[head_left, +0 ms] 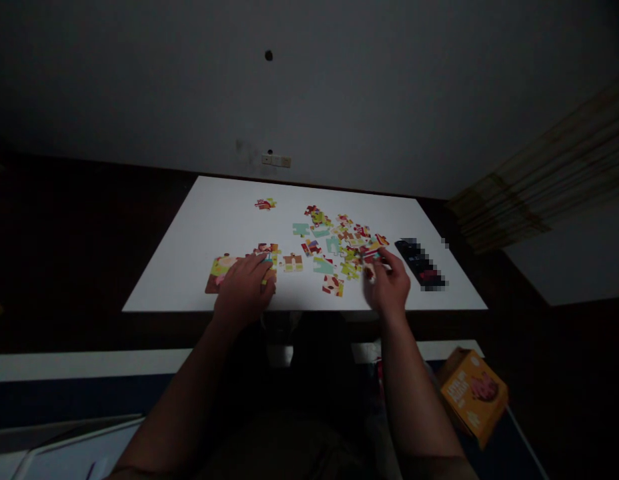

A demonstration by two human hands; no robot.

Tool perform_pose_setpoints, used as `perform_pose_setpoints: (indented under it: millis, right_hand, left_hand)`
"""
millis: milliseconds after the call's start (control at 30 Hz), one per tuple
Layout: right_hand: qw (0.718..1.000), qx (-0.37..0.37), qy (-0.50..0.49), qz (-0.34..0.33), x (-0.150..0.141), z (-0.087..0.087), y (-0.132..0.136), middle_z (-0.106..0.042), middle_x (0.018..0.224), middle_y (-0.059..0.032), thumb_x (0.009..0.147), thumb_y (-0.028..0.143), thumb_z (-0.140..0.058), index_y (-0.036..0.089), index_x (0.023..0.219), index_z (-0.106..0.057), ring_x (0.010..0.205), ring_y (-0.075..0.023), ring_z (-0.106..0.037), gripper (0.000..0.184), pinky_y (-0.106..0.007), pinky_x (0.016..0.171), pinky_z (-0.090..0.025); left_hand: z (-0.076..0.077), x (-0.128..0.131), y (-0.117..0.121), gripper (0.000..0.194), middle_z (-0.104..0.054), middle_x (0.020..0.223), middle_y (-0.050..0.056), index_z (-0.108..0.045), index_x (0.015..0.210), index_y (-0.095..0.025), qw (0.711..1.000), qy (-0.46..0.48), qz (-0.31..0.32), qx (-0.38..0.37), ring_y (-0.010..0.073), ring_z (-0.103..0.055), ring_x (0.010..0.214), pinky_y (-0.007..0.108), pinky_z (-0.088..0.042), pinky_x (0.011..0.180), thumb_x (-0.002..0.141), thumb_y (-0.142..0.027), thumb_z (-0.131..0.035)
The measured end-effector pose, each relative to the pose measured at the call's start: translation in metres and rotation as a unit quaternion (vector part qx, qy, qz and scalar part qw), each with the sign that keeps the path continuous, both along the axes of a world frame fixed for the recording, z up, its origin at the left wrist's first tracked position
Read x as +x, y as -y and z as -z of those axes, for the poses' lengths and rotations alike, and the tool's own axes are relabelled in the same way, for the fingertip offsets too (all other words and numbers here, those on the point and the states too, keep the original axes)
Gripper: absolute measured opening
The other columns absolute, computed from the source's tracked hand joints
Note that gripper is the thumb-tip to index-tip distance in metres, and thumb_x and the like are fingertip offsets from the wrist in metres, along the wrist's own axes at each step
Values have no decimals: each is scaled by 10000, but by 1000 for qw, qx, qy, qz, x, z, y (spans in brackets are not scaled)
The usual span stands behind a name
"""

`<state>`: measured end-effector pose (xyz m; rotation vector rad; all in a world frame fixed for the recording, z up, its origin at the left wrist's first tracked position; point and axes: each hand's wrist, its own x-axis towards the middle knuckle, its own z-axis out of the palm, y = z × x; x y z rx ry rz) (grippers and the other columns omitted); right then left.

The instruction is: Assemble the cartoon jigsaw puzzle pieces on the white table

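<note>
On the white table (199, 227) lie several colourful jigsaw pieces. My left hand (245, 288) rests flat, fingers spread, on a joined block of pieces (220, 269) at the table's near left. My right hand (387, 283) is curled, its fingertips pinching a small puzzle piece (371, 257) at the near edge of the loose pile (342, 237). One single piece (265, 204) lies apart toward the far side.
A dark flat object (420, 262) lies on the table right of my right hand. An orange puzzle box (472, 393) sits low on the right, below the table. A grey wall rises behind the table, and the floor around is dark.
</note>
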<state>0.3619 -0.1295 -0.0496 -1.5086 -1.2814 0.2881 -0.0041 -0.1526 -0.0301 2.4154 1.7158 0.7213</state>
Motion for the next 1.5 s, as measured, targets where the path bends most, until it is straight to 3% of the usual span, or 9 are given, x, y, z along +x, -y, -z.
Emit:
perform_pose_setpoints:
  millis: [133, 367, 600, 767, 967, 1167, 1333, 1500]
  right_hand:
    - [977, -86, 188, -56, -17, -12, 3, -811, 1267, -157, 991, 395, -591, 247, 1396, -794, 1314, -403, -625, 476, -673, 1159, -472]
    - [961, -110, 255, 13, -9, -12, 23, -700, 1513, -213, 977, 419, -608, 224, 1469, -717, 1387, -480, -543, 540, -732, 1137, -436]
    - [974, -101, 201, -8, 21, -4, 35, -768, 1359, -196, 992, 529, -638, 246, 1351, -737, 1291, -430, -636, 468, -683, 1147, -485]
    - [983, -84, 162, -22, 25, 0, 36, -790, 1227, -206, 992, 516, -634, 217, 1366, -711, 1173, -410, -701, 486, -642, 1094, -542]
    - [974, -100, 202, 28, 29, 4, 40, -751, 1326, -248, 961, 562, -680, 186, 1412, -691, 1293, -457, -638, 587, -716, 1146, -476]
    - [986, -86, 143, -8, 35, 0, 41, -736, 1319, -221, 904, 519, -740, 218, 1409, -693, 1229, -418, -665, 589, -677, 1129, -516]
    - [993, -33, 109, -14, 38, -3, 60, -713, 1233, -150, 950, 448, -710, 246, 1321, -740, 1033, -318, -706, 423, -548, 979, -621]
    - [995, -19, 96, -35, 43, -5, 76, -713, 1180, -127, 1007, 419, -663, 266, 1156, -799, 1059, -312, -716, 253, -521, 944, -629]
  left_hand:
    - [-2, 0, 0, 377, -721, 1540, 182, -768, 1318, -188, 1000, 0, 4, 4, 379, -663, 1452, 611, -490, 1293, 1073, -325, -518]
    - [-3, -1, 2, 358, -710, 1564, 167, -772, 1316, -202, 1000, 2, 3, 1, 391, -660, 1472, 631, -492, 1298, 1066, -334, -554]
    - [1, -1, -2, 375, -720, 1523, 222, -774, 1314, -146, 1000, 1, 11, 18, 419, -675, 1436, 659, -502, 1272, 1084, -329, -542]
    - [4, -3, -3, 352, -721, 1534, 185, -769, 1322, -203, 1000, -14, 10, 19, 399, -677, 1429, 640, -520, 1260, 1094, -349, -544]
    - [3, -2, -2, 360, -714, 1538, 200, -764, 1327, -178, 1000, -15, 7, 17, 401, -665, 1444, 637, -506, 1276, 1100, -342, -537]
    - [0, -1, -2, 354, -717, 1540, 180, -766, 1320, -215, 1000, -18, 0, 12, 389, -676, 1435, 631, -510, 1276, 1103, -365, -530]
    - [2, -2, -2, 341, -715, 1555, 151, -767, 1324, -249, 1000, -12, 1, 12, 386, -672, 1443, 631, -508, 1281, 1082, -364, -556]
    - [4, -3, -2, 349, -713, 1553, 166, -750, 1337, -218, 1000, -19, 0, 14, 389, -665, 1444, 630, -509, 1277, 1099, -364, -540]
